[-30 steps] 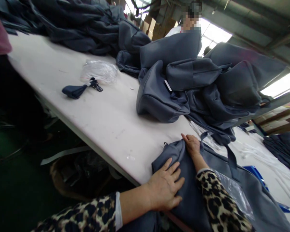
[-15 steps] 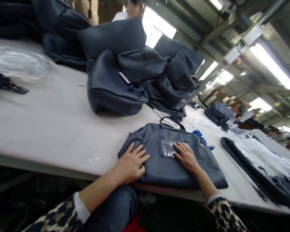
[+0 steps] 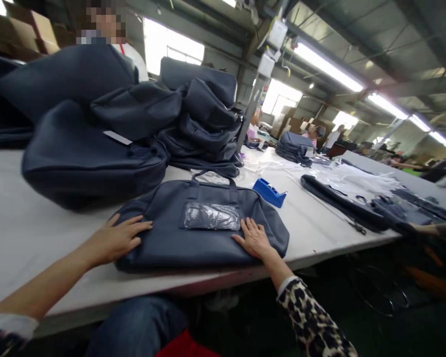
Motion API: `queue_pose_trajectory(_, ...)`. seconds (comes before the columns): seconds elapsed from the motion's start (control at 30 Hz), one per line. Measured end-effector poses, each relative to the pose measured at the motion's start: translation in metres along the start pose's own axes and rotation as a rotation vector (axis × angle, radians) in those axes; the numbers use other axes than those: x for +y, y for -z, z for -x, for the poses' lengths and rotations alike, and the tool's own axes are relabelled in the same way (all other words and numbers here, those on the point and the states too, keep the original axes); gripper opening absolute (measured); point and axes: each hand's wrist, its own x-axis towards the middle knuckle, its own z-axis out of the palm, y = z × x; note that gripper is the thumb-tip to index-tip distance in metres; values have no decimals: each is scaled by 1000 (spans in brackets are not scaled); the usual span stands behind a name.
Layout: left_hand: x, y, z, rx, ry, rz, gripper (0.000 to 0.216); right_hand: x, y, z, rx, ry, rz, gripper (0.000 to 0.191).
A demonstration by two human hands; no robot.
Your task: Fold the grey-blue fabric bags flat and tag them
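Note:
A dark navy handbag (image 3: 204, 248) lies flat at the front edge of the table, its handles pointing away from me. On its upper face is a clear plastic window or packet (image 3: 211, 216), shiny and wrinkled. My left hand (image 3: 121, 238) rests on the bag's left end with the fingers spread. Lying on the bag just right of the plastic is my right hand (image 3: 255, 239), its fingers stretched out flat. Neither hand grips anything.
A blue tape dispenser (image 3: 270, 192) stands behind the bag's right end. Piled navy bags (image 3: 92, 153) fill the back left. To the right lie a dark rolled piece (image 3: 342, 203) and white strips (image 3: 357, 171). Another person's arm (image 3: 431, 229) reaches in at the far right.
The view has swung to the right, bringing the tape dispenser into full sight. My right hand has slid off the plastic toward the bag's right side; my left hand sits farther out on the left end.

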Motion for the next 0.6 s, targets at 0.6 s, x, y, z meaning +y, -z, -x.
queue_pose_trajectory(0.6,143,-52,-83,88,-180,49,60,82,-8,3,-6,178,-105,63)
